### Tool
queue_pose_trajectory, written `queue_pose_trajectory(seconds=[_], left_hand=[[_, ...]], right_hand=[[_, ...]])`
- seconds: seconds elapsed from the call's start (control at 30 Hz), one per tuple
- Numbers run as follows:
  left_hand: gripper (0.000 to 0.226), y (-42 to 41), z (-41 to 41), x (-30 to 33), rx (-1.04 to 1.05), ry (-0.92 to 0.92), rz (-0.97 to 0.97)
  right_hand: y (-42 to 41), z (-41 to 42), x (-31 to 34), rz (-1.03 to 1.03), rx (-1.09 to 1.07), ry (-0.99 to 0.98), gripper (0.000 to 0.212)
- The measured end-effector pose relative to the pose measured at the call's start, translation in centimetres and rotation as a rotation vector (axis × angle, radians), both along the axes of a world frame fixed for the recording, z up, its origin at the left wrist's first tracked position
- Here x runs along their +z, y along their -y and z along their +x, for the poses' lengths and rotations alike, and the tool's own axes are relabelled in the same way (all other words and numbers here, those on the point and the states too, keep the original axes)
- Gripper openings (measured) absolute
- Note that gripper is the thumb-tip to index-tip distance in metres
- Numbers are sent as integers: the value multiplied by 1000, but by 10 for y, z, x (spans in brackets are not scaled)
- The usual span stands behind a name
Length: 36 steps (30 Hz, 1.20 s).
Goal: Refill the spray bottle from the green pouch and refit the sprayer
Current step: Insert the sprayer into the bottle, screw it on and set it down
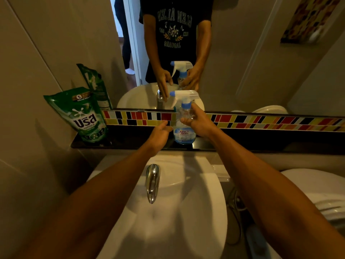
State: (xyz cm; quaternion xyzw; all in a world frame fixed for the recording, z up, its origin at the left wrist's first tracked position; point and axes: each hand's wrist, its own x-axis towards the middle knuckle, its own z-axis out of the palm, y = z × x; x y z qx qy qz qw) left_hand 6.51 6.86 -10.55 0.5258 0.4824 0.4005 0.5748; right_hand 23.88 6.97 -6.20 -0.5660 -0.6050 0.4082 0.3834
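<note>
A clear spray bottle (pixel 183 134) with a blue and white label stands upright on the dark shelf (pixel 128 141) behind the sink. Its white sprayer (pixel 183 95) with a blue collar sits on the neck. My right hand (pixel 197 121) is wrapped around the bottle's upper body from the right. My left hand (pixel 160 132) hovers just left of the bottle, fingers apart, holding nothing. The green pouch (pixel 82 114) stands upright at the shelf's far left, against the wall, well apart from both hands.
A white sink (pixel 196 202) with a chrome tap (pixel 152 182) lies below the shelf. A band of coloured tiles (pixel 261 122) and a mirror (pixel 242 62) rise behind it. A white toilet (pixel 317 189) sits at the right.
</note>
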Motion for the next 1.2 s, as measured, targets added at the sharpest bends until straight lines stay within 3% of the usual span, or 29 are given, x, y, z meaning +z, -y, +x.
queue_pose_trajectory(seconds=[0.17,0.37,0.53,0.8,1.2], left_hand=[[44,-2,30,-15,-31,88,-86],[43,-5,54,-23,-44,178,-96],[41,-8,61,-32,-31,151,-51],[45,-13,68,-38,-21,94,-28],[46,-18,70,-43,-35,83,-31]], right_hand=[[-10,19,-8,-34,-33,-36,58],[-21,33,-9,-45,-9,-68,58],[-18,34,-22,-60,-67,-129,51],[-5,22,-64,-149,-275,-266,70],[-7,22,-64,-154,-320,-306,72]])
